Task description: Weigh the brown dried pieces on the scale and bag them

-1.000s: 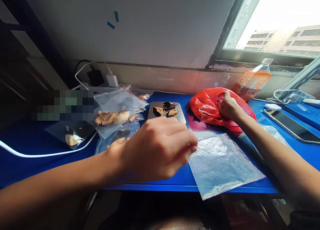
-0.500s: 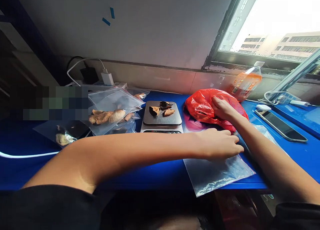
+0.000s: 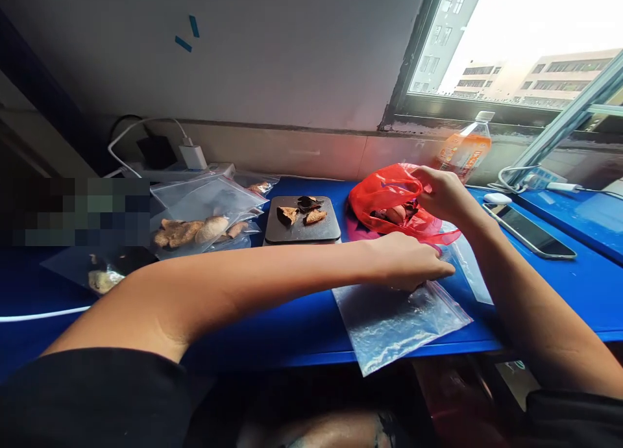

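Note:
My right hand (image 3: 445,191) pinches the upper edge of a red plastic bag (image 3: 374,191), lifting it so the mouth gapes. Inside lie brown dried pieces (image 3: 396,213), partly hidden by the film. My left hand (image 3: 411,260) is closed at the bag's near edge, above a flat clear zip bag (image 3: 403,324); most of its fingertips are hidden. Left of the red bag, a small digital scale (image 3: 302,230) carries several curled dried brown pieces (image 3: 315,217). My left forearm covers the scale's front.
Zip bags with dried pieces (image 3: 189,230) are heaped left of the scale. Behind the red bag stands an orange drink bottle (image 3: 467,146). A phone (image 3: 530,230) and a white earbud case (image 3: 497,199) lie at the right. Chargers (image 3: 192,156) sit by the wall.
My right hand has pulled the red bag's edge up and open, exposing the pieces inside. My left hand's fingers have curled more at the near edge. The view has shifted slightly right.

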A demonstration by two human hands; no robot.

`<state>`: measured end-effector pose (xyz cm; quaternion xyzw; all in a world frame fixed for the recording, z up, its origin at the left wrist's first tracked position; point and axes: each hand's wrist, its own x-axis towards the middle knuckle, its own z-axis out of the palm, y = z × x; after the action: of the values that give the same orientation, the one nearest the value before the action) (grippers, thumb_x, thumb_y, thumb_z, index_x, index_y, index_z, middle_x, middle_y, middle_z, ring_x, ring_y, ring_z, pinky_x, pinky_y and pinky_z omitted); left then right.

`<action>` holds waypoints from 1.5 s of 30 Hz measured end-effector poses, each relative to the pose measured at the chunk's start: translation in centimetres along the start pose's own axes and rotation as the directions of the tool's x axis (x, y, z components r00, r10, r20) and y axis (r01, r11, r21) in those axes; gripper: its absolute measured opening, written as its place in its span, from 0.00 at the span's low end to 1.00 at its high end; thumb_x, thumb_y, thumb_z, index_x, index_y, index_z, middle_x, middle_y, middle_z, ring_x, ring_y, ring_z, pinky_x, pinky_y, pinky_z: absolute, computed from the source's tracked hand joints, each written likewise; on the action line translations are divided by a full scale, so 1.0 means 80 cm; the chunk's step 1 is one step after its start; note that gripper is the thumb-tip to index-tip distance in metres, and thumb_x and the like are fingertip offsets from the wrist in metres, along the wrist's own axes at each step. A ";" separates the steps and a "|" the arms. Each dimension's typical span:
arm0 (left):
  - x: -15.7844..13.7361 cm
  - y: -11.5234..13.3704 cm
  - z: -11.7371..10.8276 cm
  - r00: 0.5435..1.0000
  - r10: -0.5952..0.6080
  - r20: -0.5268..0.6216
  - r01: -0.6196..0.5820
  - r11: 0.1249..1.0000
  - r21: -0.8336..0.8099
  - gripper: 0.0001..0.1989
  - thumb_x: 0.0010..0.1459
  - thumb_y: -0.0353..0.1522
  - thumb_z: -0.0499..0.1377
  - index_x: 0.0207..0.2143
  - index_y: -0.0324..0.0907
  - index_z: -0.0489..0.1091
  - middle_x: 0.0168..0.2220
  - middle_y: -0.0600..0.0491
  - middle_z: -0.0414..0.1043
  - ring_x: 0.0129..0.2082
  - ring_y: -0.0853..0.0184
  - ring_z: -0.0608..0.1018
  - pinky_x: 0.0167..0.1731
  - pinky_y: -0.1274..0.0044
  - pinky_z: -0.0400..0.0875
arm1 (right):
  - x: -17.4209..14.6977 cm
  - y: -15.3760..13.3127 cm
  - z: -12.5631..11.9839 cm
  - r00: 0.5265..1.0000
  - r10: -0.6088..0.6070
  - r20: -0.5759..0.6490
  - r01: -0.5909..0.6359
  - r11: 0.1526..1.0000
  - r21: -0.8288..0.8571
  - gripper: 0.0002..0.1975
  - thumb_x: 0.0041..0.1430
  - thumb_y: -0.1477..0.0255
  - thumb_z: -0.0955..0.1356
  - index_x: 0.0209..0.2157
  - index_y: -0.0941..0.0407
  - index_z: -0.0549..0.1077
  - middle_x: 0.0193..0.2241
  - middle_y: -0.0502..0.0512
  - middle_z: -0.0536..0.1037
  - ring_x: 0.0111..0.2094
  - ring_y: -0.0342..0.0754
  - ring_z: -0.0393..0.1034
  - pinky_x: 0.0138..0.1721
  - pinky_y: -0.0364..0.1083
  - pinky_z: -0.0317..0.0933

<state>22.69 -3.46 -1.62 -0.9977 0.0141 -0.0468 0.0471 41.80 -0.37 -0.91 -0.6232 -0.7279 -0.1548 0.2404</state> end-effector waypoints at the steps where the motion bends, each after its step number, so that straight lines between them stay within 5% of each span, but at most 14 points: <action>1: 0.001 -0.001 -0.001 1.000 -0.003 0.011 0.003 1.000 0.021 0.16 0.61 0.24 0.51 0.47 0.43 0.74 0.41 0.53 0.78 0.33 0.65 0.79 0.25 0.77 0.68 | -0.002 -0.003 -0.007 1.000 0.016 -0.027 -0.016 1.000 0.016 0.04 0.56 0.75 0.62 0.32 0.56 0.68 0.29 0.58 0.76 0.27 0.45 0.64 0.32 0.44 0.56; 6: -0.012 -0.005 -0.019 0.997 0.082 0.008 -0.083 0.991 0.108 0.15 0.58 0.23 0.55 0.46 0.39 0.73 0.49 0.46 0.74 0.39 0.60 0.79 0.24 0.74 0.69 | -0.006 -0.033 -0.034 0.971 0.189 -0.147 -0.126 0.925 0.359 0.10 0.58 0.62 0.64 0.29 0.54 0.67 0.22 0.52 0.71 0.24 0.45 0.62 0.28 0.44 0.55; 9: -0.050 -0.007 -0.049 0.984 0.061 -0.167 -0.035 0.988 0.152 0.16 0.58 0.20 0.54 0.46 0.40 0.72 0.51 0.46 0.73 0.44 0.60 0.77 0.28 0.73 0.71 | -0.013 -0.076 -0.044 0.959 0.281 -0.027 -0.175 0.670 0.722 0.11 0.52 0.64 0.66 0.31 0.50 0.58 0.19 0.44 0.60 0.20 0.42 0.54 0.22 0.43 0.49; 11: -0.083 -0.008 -0.072 0.961 0.002 -0.276 0.047 0.984 0.174 0.13 0.62 0.21 0.51 0.43 0.39 0.72 0.48 0.46 0.74 0.44 0.62 0.77 0.31 0.74 0.72 | -0.023 -0.111 -0.049 0.964 0.228 0.138 -0.233 0.465 0.854 0.13 0.49 0.68 0.67 0.32 0.49 0.56 0.20 0.44 0.59 0.19 0.42 0.52 0.20 0.42 0.49; 14: -0.122 -0.010 -0.098 0.925 -0.103 -0.365 0.180 0.966 0.185 0.14 0.66 0.25 0.48 0.41 0.40 0.73 0.43 0.48 0.74 0.40 0.64 0.77 0.31 0.76 0.71 | -0.037 -0.153 -0.051 0.950 0.090 0.298 -0.312 0.261 0.913 0.09 0.49 0.68 0.66 0.31 0.50 0.59 0.22 0.47 0.63 0.21 0.42 0.56 0.20 0.42 0.52; 17: -0.137 -0.014 -0.104 0.919 -0.144 -0.367 0.239 0.944 0.229 0.14 0.67 0.26 0.48 0.40 0.38 0.73 0.39 0.48 0.74 0.33 0.67 0.77 0.26 0.77 0.68 | -0.043 -0.169 -0.051 0.951 0.057 0.302 -0.306 0.064 0.950 0.08 0.50 0.67 0.66 0.30 0.51 0.62 0.22 0.47 0.64 0.20 0.41 0.58 0.20 0.42 0.53; 19: -0.137 -0.016 -0.098 0.909 -0.157 -0.386 0.267 0.931 0.250 0.12 0.66 0.27 0.49 0.40 0.37 0.73 0.38 0.48 0.74 0.31 0.68 0.76 0.25 0.78 0.67 | -0.043 -0.166 -0.051 0.942 0.020 0.335 -0.335 0.007 0.942 0.11 0.48 0.69 0.69 0.32 0.51 0.63 0.22 0.46 0.66 0.19 0.40 0.59 0.19 0.41 0.52; 25: -0.126 -0.012 -0.078 0.910 -0.139 -0.391 0.261 0.924 0.278 0.11 0.63 0.23 0.51 0.38 0.38 0.73 0.36 0.50 0.74 0.33 0.67 0.77 0.29 0.77 0.69 | -0.045 -0.153 -0.046 0.891 0.003 0.454 -0.454 0.068 0.889 0.13 0.42 0.74 0.71 0.30 0.52 0.65 0.23 0.45 0.68 0.23 0.41 0.64 0.22 0.40 0.55; 30: -0.124 -0.010 -0.081 0.935 -0.163 -0.316 0.246 0.939 0.242 0.10 0.59 0.22 0.53 0.37 0.38 0.73 0.39 0.49 0.74 0.36 0.64 0.76 0.31 0.75 0.69 | -0.046 -0.156 -0.040 0.895 -0.029 0.446 -0.439 0.123 0.890 0.13 0.45 0.72 0.73 0.30 0.53 0.64 0.22 0.43 0.66 0.22 0.39 0.60 0.22 0.38 0.54; 32: -0.130 -0.010 -0.087 0.956 -0.145 -0.254 0.195 0.963 0.186 0.08 0.58 0.22 0.54 0.36 0.39 0.72 0.38 0.50 0.74 0.35 0.65 0.76 0.30 0.75 0.67 | -0.045 -0.154 -0.042 0.911 -0.056 0.409 -0.392 0.192 0.900 0.13 0.46 0.71 0.73 0.28 0.54 0.64 0.22 0.44 0.67 0.22 0.39 0.60 0.22 0.39 0.53; 36: -0.160 -0.001 -0.102 0.960 -0.143 -0.239 0.168 0.982 0.088 0.08 0.61 0.23 0.54 0.32 0.41 0.71 0.34 0.52 0.72 0.30 0.68 0.73 0.30 0.76 0.64 | -0.046 -0.150 -0.051 0.957 -0.079 0.279 -0.210 0.474 0.855 0.10 0.53 0.71 0.70 0.23 0.55 0.65 0.21 0.47 0.65 0.22 0.39 0.59 0.21 0.40 0.51; 39: -0.182 0.013 -0.100 0.915 -0.207 -0.346 0.262 0.957 0.121 0.09 0.62 0.23 0.54 0.33 0.41 0.71 0.33 0.53 0.71 0.28 0.68 0.71 0.30 0.75 0.63 | -0.053 -0.161 -0.053 0.890 -0.292 0.349 -0.096 0.628 0.773 0.08 0.59 0.69 0.68 0.27 0.56 0.72 0.21 0.47 0.68 0.22 0.39 0.59 0.22 0.40 0.53; 42: -0.188 0.024 -0.087 0.908 -0.199 -0.369 0.261 0.957 0.126 0.09 0.63 0.24 0.53 0.34 0.41 0.71 0.32 0.53 0.71 0.27 0.69 0.70 0.30 0.76 0.64 | -0.059 -0.177 -0.046 0.806 -0.472 0.357 0.013 0.617 0.787 0.10 0.60 0.63 0.70 0.35 0.55 0.76 0.28 0.50 0.76 0.28 0.41 0.68 0.29 0.40 0.62; 45: -0.186 0.030 -0.076 0.907 -0.210 -0.365 0.243 0.969 0.048 0.10 0.63 0.23 0.52 0.35 0.41 0.71 0.33 0.53 0.71 0.30 0.69 0.72 0.33 0.76 0.69 | -0.066 -0.185 -0.038 0.792 -0.547 0.271 0.122 0.577 0.808 0.19 0.54 0.57 0.73 0.44 0.54 0.76 0.42 0.55 0.77 0.43 0.49 0.72 0.43 0.45 0.69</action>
<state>7.22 -5.94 2.80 -0.9642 -0.0957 -0.2327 0.0842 28.32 -8.98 -0.16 -0.3265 -0.8673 0.2829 0.2472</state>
